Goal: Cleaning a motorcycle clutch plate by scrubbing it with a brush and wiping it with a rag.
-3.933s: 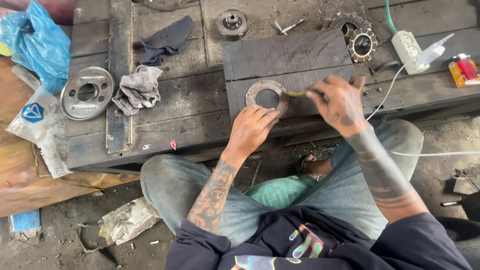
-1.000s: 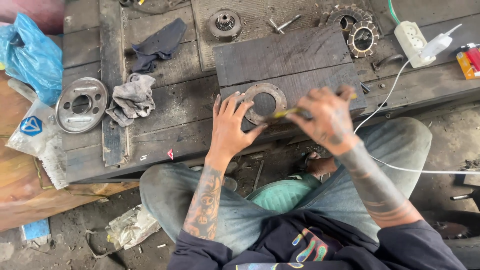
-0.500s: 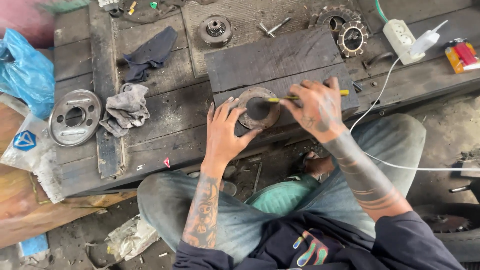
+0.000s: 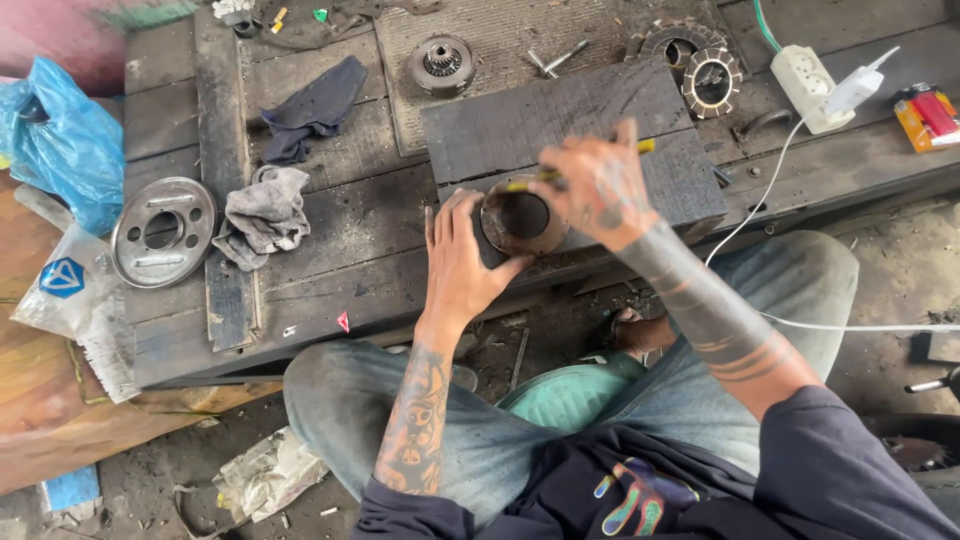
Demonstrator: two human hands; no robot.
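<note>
The left hand [image 4: 462, 262] lies flat and open on the desk [image 4: 330, 290], fingers spread, its thumb against the rim of a metal ring [image 4: 520, 220] that sits on a dark board [image 4: 570, 130]. The right hand [image 4: 598, 185] is closed around a thin yellow tool [image 4: 530, 183] held over the ring; most of the tool is hidden under the fingers, so its kind is hard to tell. The ring's right edge is covered by that hand. To the left lie a grey rag [image 4: 262, 215] and a round plate [image 4: 163, 231].
</note>
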